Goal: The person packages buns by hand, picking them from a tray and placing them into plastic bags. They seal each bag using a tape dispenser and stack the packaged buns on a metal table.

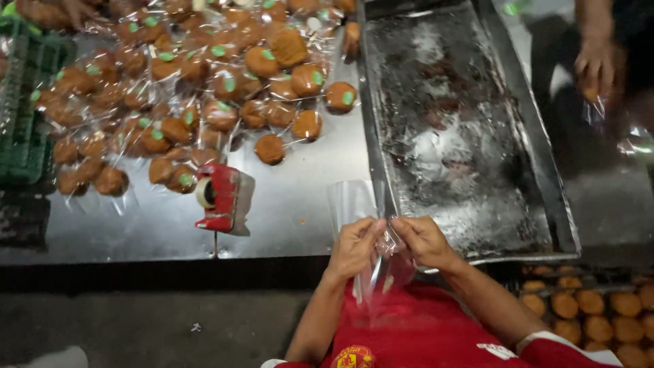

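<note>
My left hand [355, 247] and my right hand [424, 240] meet at the front edge of the steel table [300, 204], both pinching the mouth of a clear plastic bag [381, 272] that hangs down over my red shirt. A flat stack of clear bags [349, 201] lies on the table just beyond my left hand. I cannot tell whether anything is inside the held bag.
A red tape dispenser [219, 196] stands left of my hands. Several bagged brown buns [204, 88] cover the far left of the table. A greasy baking tray [470, 129] lies to the right. Another person's hand [594, 68] holds a bag at the top right. Unwrapped buns [593, 313] sit low right; a green crate [20, 123] is at the left.
</note>
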